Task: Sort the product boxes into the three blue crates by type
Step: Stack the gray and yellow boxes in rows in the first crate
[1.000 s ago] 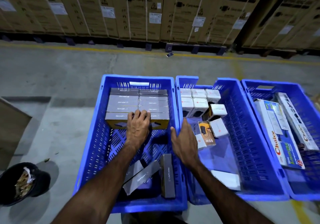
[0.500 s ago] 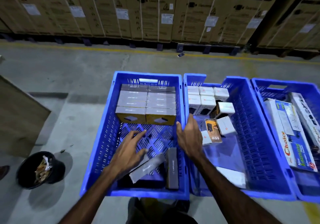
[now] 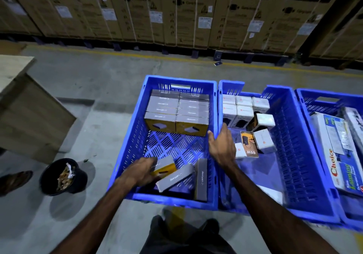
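Three blue crates stand side by side on the floor. The left crate (image 3: 127, 151) holds a neat stack of grey-and-yellow boxes (image 3: 176, 114) at its far end and loose ones near its front. My left hand (image 3: 141, 172) is closed around a loose grey-and-yellow box (image 3: 165, 166) there. Two more grey boxes (image 3: 176, 177) lie beside it. My right hand (image 3: 223, 147) rests on the rim between the left and middle crate (image 3: 290, 145), fingers spread, holding nothing. The middle crate contains small white boxes (image 3: 241, 106) and an orange 65W box (image 3: 249, 144). The right crate (image 3: 306, 104) holds long Choice boxes (image 3: 337, 151).
A black bucket (image 3: 62, 177) with scraps stands left of the crates, next to a tilted cardboard sheet (image 3: 29, 116). Someone's foot (image 3: 13, 181) shows at the far left. Large washing-machine cartons (image 3: 176, 11) on pallets line the back behind a yellow floor line.
My left hand left the stacked boxes, came back to the crate's near end and closed on a loose grey-and-yellow box. My right hand stayed on the rim. The view shifted right.
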`<action>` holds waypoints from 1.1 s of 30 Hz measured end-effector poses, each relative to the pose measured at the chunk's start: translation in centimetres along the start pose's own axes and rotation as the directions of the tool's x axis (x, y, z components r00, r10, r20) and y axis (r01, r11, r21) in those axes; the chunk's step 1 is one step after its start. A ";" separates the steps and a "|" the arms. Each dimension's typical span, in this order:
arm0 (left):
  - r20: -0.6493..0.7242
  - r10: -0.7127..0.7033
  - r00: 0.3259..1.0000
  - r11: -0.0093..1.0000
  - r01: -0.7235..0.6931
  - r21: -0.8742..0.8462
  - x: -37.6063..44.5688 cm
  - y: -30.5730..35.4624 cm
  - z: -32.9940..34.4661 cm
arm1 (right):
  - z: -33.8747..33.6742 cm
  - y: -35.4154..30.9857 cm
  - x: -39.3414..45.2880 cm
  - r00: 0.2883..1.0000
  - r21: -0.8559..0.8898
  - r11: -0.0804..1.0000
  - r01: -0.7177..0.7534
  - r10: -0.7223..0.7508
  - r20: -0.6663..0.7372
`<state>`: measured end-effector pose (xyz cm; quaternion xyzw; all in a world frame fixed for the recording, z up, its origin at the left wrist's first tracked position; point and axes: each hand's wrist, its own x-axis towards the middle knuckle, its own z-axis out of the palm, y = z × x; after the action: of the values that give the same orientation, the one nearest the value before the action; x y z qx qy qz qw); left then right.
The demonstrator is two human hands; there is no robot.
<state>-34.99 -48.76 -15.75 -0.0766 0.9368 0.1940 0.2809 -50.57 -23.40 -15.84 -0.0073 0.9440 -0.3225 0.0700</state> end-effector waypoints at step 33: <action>-0.568 -0.037 0.822 0.819 -0.301 -0.489 -4.1 1.9 -4.4 | 1.7 -5.2 -2.2 0.831 0.593 0.800 -0.085 -0.271 0.485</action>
<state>-34.28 -48.66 -9.46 -0.1397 0.8815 0.4481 -0.0523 -48.33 -28.47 -13.74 -0.1256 0.7331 -0.5874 0.3190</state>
